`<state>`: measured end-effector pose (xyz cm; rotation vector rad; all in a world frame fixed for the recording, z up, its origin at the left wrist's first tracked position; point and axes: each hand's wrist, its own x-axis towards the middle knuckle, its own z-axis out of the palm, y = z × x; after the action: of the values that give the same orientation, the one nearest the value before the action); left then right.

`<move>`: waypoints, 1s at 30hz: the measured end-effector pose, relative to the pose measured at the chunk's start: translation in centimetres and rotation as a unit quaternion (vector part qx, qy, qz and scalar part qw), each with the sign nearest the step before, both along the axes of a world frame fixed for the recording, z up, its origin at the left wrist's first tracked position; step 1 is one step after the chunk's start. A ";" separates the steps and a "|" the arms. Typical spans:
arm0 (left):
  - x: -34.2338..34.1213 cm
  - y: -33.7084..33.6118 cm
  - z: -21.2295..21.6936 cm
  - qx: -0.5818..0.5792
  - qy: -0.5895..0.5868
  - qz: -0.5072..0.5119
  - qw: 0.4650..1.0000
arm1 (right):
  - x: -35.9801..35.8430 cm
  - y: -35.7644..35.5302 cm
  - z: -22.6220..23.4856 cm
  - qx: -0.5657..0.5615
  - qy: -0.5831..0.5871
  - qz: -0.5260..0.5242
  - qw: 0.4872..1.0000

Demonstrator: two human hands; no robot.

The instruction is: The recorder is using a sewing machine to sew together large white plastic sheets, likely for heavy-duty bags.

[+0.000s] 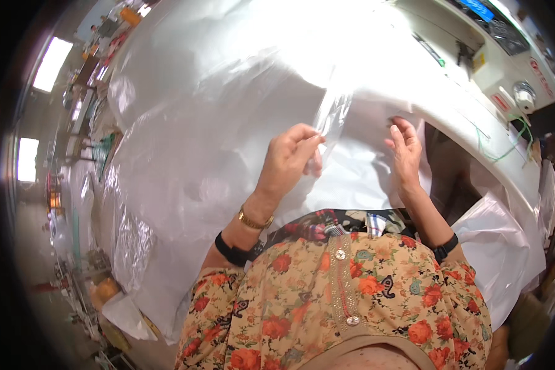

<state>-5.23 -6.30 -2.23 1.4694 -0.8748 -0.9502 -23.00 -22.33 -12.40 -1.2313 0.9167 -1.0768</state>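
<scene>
A big sheet of shiny, whitish see-through plastic (197, 172) spreads over my lap and the work surface. My left hand (293, 154), with a gold watch on the wrist, is closed, thumb and fingers pinched at a glossy clear fold (334, 114) of this plastic. To its right, my right hand (405, 151) is raised over the sheet's right part, fingers loosely bent and thumb apart from them. A small dark spot shows at its fingertips; I cannot make out what it is.
A white sewing machine (505, 80) stands at the upper right on a pale curved tabletop (475, 139). Green thread (505, 151) lies loose there, and a slim dark tool with a green end (430, 50) farther back. More plastic (493, 246) hangs at the right. Cluttered shelves (86, 98) line the left.
</scene>
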 end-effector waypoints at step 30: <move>-1.5 -3.0 5.5 -0.050 0.112 -0.045 0.991 | -1.6 -3.2 0.9 0.303 -0.276 0.373 0.832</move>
<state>-6.70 -9.28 3.25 1.2191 -0.8164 -1.1006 -24.56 -25.49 -11.46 -0.5739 0.2205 -0.3907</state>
